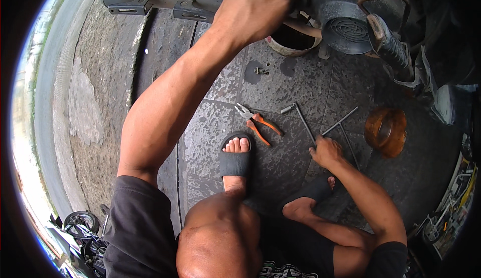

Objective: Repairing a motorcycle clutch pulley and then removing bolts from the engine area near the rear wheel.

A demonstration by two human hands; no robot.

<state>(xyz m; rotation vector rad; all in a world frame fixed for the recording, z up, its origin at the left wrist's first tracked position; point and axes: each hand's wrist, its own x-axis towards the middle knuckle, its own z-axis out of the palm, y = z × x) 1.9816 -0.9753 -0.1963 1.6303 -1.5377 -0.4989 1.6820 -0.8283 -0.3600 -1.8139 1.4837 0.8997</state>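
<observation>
My left hand [258, 7] is up at the underside of a dark motorcycle engine [325, 2]. Its fingers are curled, and what they grip is hidden behind the hand. Low on the right, my right hand [328, 152] is closed at the near end of an L-shaped socket wrench [303, 121] on the tiled floor. Against those fingers lies one end of a T-handle wrench [349, 147]. Orange-handled pliers [258, 122] rest with jaws parted, left of the wrenches. A small metal bolt [261, 71] lies between two dark wet spots.
Under the engine stands a round pan [293, 45] with dark contents. An orange-brown translucent bowl-like piece [386, 132] sits on the floor at right. The footpeg [388, 42] juts out above. My sandalled foot [234, 158] is near the pliers. A motorcycle [85, 238] stands lower left.
</observation>
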